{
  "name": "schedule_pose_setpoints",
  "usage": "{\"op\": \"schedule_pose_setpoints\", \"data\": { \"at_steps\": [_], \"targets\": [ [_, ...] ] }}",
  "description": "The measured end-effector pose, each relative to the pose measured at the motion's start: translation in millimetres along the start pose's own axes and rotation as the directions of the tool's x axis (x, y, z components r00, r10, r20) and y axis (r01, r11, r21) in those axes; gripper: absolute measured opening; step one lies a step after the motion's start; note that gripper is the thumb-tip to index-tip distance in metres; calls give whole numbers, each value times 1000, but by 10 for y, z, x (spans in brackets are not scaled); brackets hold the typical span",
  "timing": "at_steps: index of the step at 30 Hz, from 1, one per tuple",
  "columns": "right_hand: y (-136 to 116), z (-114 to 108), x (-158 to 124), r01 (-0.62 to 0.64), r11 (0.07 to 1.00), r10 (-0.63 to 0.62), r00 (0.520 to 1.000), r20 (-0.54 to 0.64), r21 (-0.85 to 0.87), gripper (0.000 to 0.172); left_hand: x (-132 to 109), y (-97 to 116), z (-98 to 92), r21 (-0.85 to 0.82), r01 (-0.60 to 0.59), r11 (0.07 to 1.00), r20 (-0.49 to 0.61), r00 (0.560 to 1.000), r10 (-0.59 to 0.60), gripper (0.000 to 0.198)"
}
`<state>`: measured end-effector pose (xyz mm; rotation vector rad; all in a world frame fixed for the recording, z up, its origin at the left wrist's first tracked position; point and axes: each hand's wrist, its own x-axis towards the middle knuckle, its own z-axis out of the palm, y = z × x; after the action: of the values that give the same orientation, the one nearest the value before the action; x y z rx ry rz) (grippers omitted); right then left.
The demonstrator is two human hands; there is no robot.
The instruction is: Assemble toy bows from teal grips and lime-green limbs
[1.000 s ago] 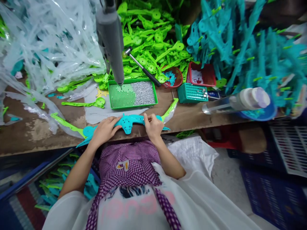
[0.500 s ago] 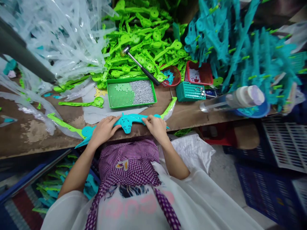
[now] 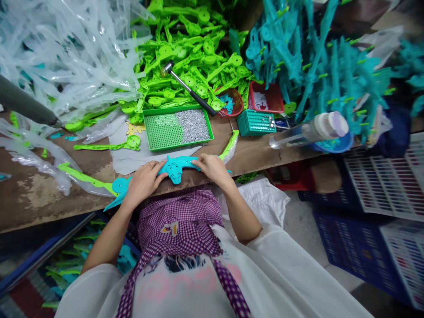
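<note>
While a curved turquoise plastic part (image 3: pixel 175 171) lies along the brown table's (image 3: pixel 253 154) near edge, your left hand (image 3: pixel 142 182) and right hand (image 3: pixel 215 169), fingers pinching it.

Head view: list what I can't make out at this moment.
Turquoise piece: head view, partly hidden by the left hand and right hand.
Gray tool: head view, one end cut off by the left edge.
Silver bits in the green tray: head view, too small to tell their shape.
Pink print: head view, too blurred to read.
</note>
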<state>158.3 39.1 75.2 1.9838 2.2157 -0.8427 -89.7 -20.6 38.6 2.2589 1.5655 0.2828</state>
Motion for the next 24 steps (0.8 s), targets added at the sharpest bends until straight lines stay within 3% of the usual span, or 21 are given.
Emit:
{"op": "schedule_pose_setpoints", "data": {
  "at_steps": [3, 7, 12, 15, 17, 19, 21, 22, 24],
  "targets": [
    [27, -11, -13, 16, 997, -16, 1000, 4, 73, 26, 0, -3, 0, -2, -4, 1000, -6, 1000, 4, 50],
    [-45, 37, 23, -46, 997, 42, 997, -70, -64, 23, 3, -10, -2, -10, -18, 1000, -21, 1000, 17, 49],
    [-98, 38, 19, -87, 993, 82, 995, -53, -84, 20, 12, -32, 12, -13, -26, 1000, -17, 1000, 26, 49],
    [-51, -82, -54, 14, 997, -15, 1000, 8, 71, 22, 7, -35, 21, -22, -16, 1000, -22, 1000, 16, 50],
    [-35, -229, 8, 125, 976, -114, 991, -73, 178, 26, 2, -29, 19, -27, -5, 1000, -13, 1000, 4, 50],
    [-64, -404, 262, 239, 956, -183, 941, -286, 173, 29, 1, -22, 9, -30, 9, 999, 5, 1000, -9, 50],
    [-134, -560, 696, 279, 959, -224, 851, -475, 47, 30, 7, -22, -6, -35, 22, 999, 23, 999, -21, 50],
    [-174, -616, 947, 250, 967, -233, 826, -512, -37, 29, 12, -26, -13, -37, 27, 999, 34, 999, -26, 51],
    [-237, -680, 1424, 185, 962, -262, 830, -492, -201, 27, 22, -42, -30, -41, 27, 999, 61, 998, -25, 52]
  ]
}}
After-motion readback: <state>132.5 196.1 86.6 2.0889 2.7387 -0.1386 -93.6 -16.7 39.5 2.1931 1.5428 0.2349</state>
